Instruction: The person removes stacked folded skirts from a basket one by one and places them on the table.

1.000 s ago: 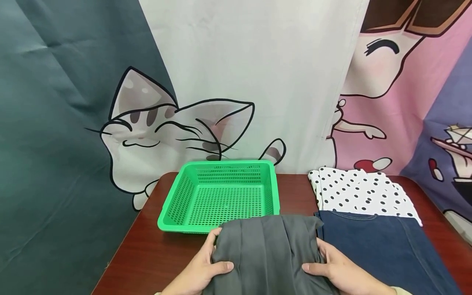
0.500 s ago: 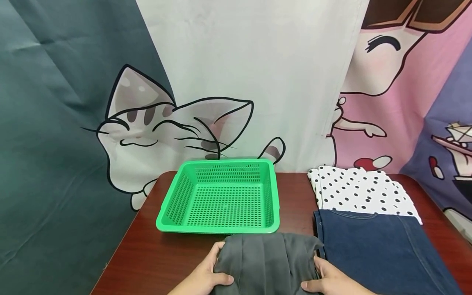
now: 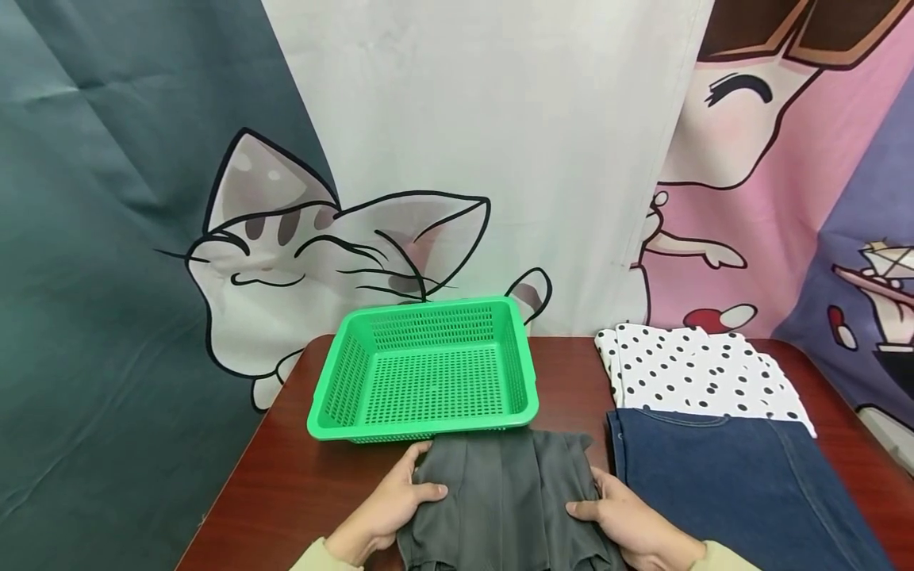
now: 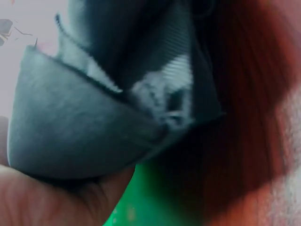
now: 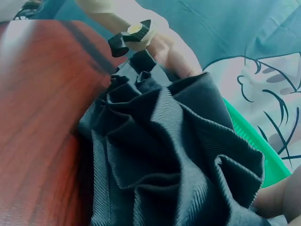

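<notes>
At lower centre of the head view the left hand [image 3: 389, 511] grips the left edge of a folded grey garment [image 3: 500, 500], thumb on top and fingers curled under the fold; its forearm is cut off by the bottom edge. The left wrist view is blurred and close, showing only bunched grey cloth [image 4: 94, 127] over a finger, with green below. The garment lies on the dark red table [image 3: 286, 492], just in front of the green basket [image 3: 343, 373] at centre; whether its far edge touches the basket cannot be told. Its long axis runs from the basket toward the bottom of the frame, where its near end is cut off. The right hand [image 3: 628, 523] pinches the garment's right edge, thumb on top. To the right lie a folded denim piece [image 3: 735, 476], partly cut off, and behind it a polka-dot cloth [image 3: 700, 373].
</notes>
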Demonstrator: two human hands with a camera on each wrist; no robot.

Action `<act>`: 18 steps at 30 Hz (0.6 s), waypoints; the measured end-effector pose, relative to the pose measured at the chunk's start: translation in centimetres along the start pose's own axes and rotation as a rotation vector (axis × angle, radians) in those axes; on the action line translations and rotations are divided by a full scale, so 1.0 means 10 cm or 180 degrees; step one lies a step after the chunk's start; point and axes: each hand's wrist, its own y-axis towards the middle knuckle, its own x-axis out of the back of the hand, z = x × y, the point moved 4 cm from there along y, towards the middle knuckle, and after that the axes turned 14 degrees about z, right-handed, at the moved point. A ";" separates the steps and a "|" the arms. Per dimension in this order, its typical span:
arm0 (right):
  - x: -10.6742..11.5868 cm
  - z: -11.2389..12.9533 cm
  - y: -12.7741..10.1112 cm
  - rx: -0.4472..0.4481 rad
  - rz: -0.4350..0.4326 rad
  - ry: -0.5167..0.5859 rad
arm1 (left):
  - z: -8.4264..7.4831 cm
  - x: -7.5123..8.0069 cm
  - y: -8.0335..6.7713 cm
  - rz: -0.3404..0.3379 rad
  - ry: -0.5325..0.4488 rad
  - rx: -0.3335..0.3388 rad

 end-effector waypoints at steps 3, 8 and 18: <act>0.01 0.00 0.01 -0.0043 -0.0187 -0.0126 | 0.02 0.04 0.02 -0.0140 0.0287 -0.0010; 0.08 -0.01 0.01 -0.0360 -0.0798 -0.0449 | 0.00 0.11 0.02 -0.0523 0.1179 0.0030; 0.06 0.04 -0.04 -0.0623 -0.0852 -0.1576 | -0.09 0.14 -0.06 -0.0692 0.1763 0.0116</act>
